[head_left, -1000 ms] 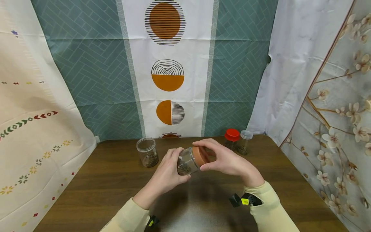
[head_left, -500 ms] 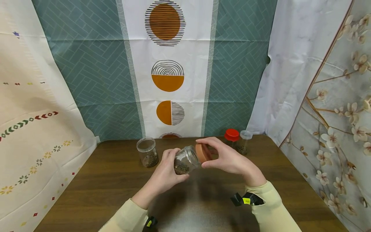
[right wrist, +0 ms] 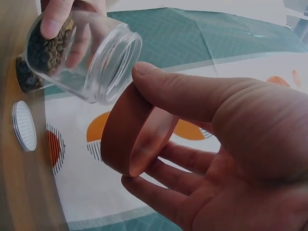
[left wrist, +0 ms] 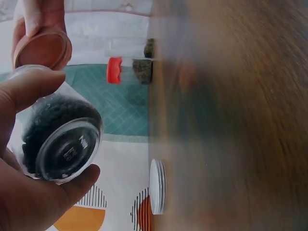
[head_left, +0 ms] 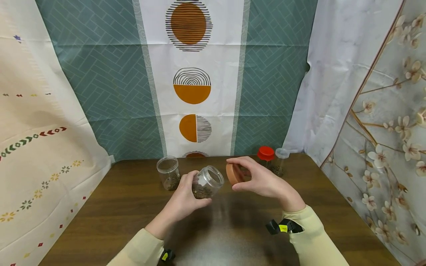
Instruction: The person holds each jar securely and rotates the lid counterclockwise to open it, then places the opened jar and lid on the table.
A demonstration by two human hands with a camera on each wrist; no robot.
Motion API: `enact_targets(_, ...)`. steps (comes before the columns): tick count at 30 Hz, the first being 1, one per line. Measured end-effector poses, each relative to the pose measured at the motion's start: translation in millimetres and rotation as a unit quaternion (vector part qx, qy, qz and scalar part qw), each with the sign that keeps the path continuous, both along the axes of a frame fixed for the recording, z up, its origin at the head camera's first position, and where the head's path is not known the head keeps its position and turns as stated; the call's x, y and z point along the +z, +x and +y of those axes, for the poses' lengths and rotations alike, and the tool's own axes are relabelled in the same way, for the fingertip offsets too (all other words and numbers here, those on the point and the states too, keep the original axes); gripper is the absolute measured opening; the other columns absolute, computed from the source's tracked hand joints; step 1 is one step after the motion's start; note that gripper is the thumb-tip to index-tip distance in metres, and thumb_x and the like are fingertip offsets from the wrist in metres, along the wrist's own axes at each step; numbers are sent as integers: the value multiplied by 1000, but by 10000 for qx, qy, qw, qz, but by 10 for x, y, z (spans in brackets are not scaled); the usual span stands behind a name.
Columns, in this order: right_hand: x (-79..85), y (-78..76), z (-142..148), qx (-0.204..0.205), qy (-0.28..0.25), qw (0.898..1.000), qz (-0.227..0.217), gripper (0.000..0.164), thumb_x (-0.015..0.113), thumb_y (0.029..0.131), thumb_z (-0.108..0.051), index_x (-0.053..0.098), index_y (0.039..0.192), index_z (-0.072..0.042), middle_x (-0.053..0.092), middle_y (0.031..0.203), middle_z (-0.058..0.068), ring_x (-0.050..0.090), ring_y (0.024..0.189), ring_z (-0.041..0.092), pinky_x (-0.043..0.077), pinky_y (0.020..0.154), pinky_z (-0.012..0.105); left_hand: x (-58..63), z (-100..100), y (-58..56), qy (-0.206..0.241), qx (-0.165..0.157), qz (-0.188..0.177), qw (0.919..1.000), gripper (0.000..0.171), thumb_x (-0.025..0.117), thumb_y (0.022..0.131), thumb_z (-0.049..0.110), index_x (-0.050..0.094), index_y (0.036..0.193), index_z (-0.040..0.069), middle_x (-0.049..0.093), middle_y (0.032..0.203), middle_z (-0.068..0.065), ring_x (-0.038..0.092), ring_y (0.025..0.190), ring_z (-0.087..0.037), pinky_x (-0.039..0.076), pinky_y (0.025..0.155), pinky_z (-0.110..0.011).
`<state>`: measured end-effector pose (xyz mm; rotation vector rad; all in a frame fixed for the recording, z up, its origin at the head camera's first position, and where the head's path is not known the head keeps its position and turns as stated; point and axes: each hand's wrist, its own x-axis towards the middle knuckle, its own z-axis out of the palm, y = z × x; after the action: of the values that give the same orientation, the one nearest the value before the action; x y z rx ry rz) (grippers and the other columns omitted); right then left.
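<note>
My left hand (head_left: 184, 199) grips a clear jar (head_left: 204, 184), tilted with its open threaded mouth toward the right. Small dark brown bits lie inside it; in the right wrist view the brown bits (right wrist: 50, 50) look bean-like. A terracotta-coloured lid (head_left: 234, 174) is pinched between the thumb and fingers of my right hand (head_left: 261, 181). In the head view a gap separates this lid from the jar's mouth. The left wrist view shows the lid's hollow inner side (left wrist: 42, 50) facing the jar. My left fingers hide part of the jar's wall.
Behind my left hand stands another clear jar (head_left: 167, 170) with brown bits at its bottom. At the back right are a red-lidded jar (head_left: 266, 153) and a small clear-capped jar (head_left: 281, 162). A white round lid (right wrist: 24, 126) lies on the wooden table (head_left: 110, 207). Patterned cloths surround it.
The terracotta-coloured lid has come off the jar. My left hand has drawn the jar left, turning its mouth more into view, while my right hand has stayed nearly in place with the lid.
</note>
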<state>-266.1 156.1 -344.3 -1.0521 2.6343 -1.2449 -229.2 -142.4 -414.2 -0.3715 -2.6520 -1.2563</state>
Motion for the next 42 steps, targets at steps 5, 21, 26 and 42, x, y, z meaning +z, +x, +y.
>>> enact_targets(5, -32, -15, -36, -168, 225, 9996, 30, 79, 93, 93, -28, 55, 162, -24, 51, 157, 4, 53, 137, 24, 49, 114, 52, -16, -68, 12, -16, 29, -24, 10000, 93, 102, 80, 32, 49, 152, 6, 58, 136, -10, 59, 126, -27, 50, 108, -52)
enact_targets(21, -148, -46, -208, -181, 909, 9950, 373, 76, 92, 93, -29, 58, 160, -20, 59, 147, 6, 59, 127, 23, 51, 105, 48, -104, -228, 38, 263, 56, -230, 9994, 94, 102, 79, 22, 45, 150, 0, 57, 139, -13, 57, 134, -30, 45, 115, -54)
enact_targets(26, -217, -69, -260, -85, 1014, 9938, 442, 74, 92, 93, -29, 59, 158, -17, 60, 143, 8, 61, 119, 23, 53, 100, 46, -141, -292, 62, 359, 130, -336, 9987, 95, 103, 79, 23, 45, 152, 2, 61, 142, -12, 59, 137, -30, 42, 118, -55)
enact_targets(42, -364, -166, -470, 49, 1412, 9896, 276, 73, 94, 90, -29, 62, 155, -17, 61, 139, 8, 62, 114, 24, 53, 99, 47, -201, -530, 126, 258, 248, -589, 9976, 105, 100, 82, 24, 33, 161, 7, 66, 138, -11, 64, 129, -29, 45, 113, -57)
